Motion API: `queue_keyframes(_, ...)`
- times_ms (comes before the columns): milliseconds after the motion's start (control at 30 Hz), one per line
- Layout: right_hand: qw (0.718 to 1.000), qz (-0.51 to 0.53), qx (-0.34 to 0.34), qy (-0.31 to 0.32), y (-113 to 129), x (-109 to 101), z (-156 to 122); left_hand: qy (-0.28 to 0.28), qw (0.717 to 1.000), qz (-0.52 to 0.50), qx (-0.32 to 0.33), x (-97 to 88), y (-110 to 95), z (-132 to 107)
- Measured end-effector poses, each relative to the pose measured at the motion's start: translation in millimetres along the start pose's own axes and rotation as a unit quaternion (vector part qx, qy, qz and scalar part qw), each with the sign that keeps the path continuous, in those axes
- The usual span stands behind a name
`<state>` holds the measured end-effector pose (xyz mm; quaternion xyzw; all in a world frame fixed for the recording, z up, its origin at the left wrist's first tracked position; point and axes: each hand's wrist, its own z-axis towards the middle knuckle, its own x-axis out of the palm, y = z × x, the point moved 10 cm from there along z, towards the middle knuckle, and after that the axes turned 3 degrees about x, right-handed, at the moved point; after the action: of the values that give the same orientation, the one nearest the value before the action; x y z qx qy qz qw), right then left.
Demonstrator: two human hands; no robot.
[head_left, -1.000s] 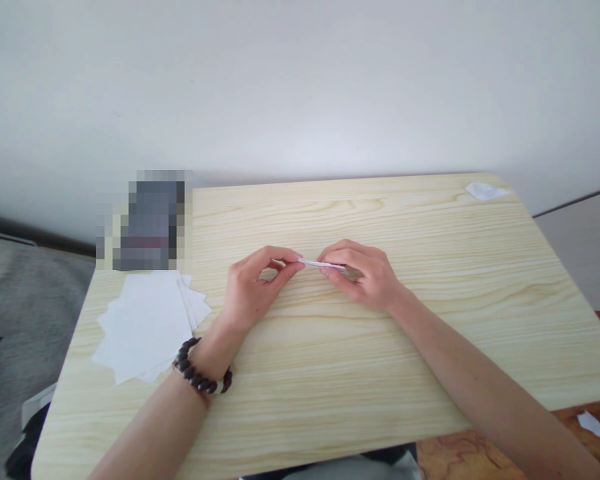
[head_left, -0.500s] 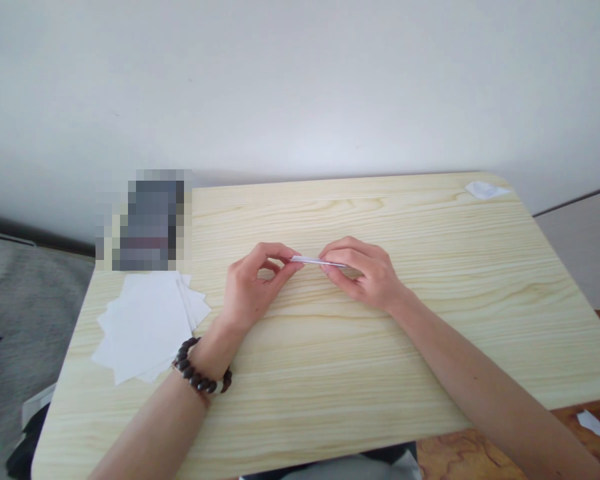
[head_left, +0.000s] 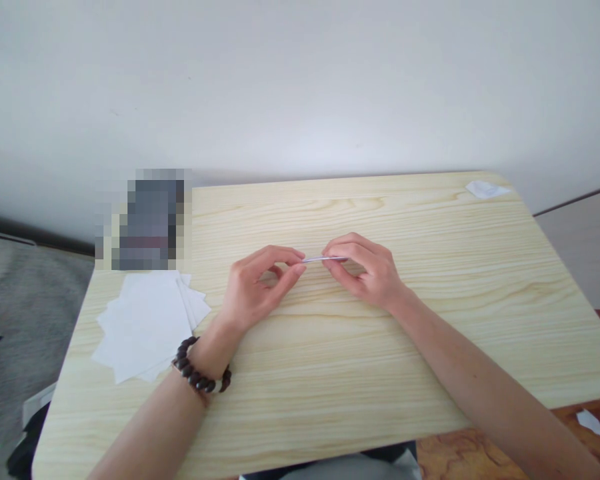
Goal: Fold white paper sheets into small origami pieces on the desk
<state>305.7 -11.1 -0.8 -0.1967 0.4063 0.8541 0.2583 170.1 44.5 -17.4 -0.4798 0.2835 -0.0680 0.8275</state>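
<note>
Between my two hands, over the middle of the table, is a thin folded piece of white paper (head_left: 314,259), seen almost edge-on. My left hand (head_left: 260,283) pinches its left end between thumb and fingers; a dark beaded bracelet circles that wrist. With thumb and fingertips, my right hand (head_left: 365,270) grips the right end, and its fingers cover part of the paper. Left of my left hand lies a fanned stack of white paper sheets (head_left: 150,320).
A blurred-out dark rectangular object (head_left: 147,223) sits at the table's back left. One folded white paper piece (head_left: 486,189) lies in the back right corner. Behind the wooden table (head_left: 330,373) stands a white wall (head_left: 300,87). Another paper scrap (head_left: 591,423) is at lower right, beyond the table edge.
The folded paper has tilted so that its face shows less and its right end sits slightly higher. Both hands still pinch it, with small finger shifts.
</note>
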Motion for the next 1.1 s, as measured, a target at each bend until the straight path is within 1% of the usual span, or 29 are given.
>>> queue_keyframes(100, 0.999, 0.032, 0.016, 0.000, -3, -2, 1, 0.034, 0.992, -0.094, -0.077, 7.6, 12, -2)
queue_keyframes(167, 0.999, 0.052, 0.014, 0.002, -2, -3, 1, 0.035, 0.977, -0.166, -0.127, 11.3, 20, -3)
queue_keyframes(233, 0.997, 0.072, 0.011, 0.000, -2, -5, 2, 0.037, 0.967, -0.197, -0.159, 14.3, 25, -4)
queue_keyframes(300, 0.996, 0.089, 0.014, -0.007, -4, -9, 2, 0.058, 0.963, -0.193, -0.178, 18.8, 29, -4)
queue_keyframes(400, 0.994, 0.106, 0.019, -0.015, -6, -12, 2, 0.105, 0.960, -0.180, -0.187, 25.8, 30, -7)
queue_keyframes(533, 0.995, 0.102, 0.016, -0.010, -6, -11, 2, 0.138, 0.955, -0.172, -0.197, 29.2, 32, -11)
queue_keyframes(700, 0.996, 0.090, 0.009, 0.002, -4, -8, 1, 0.140, 0.958, -0.156, -0.196, 28.8, 33, -11)
queue_keyframes(933, 0.995, 0.099, 0.020, 0.009, -7, -6, 0, 0.150, 0.959, -0.143, -0.194, 30.0, 32, -12)
queue_keyframes(1100, 0.995, 0.092, 0.025, 0.012, -7, -5, 0, 0.160, 0.963, -0.121, -0.180, 31.7, 32, -11)
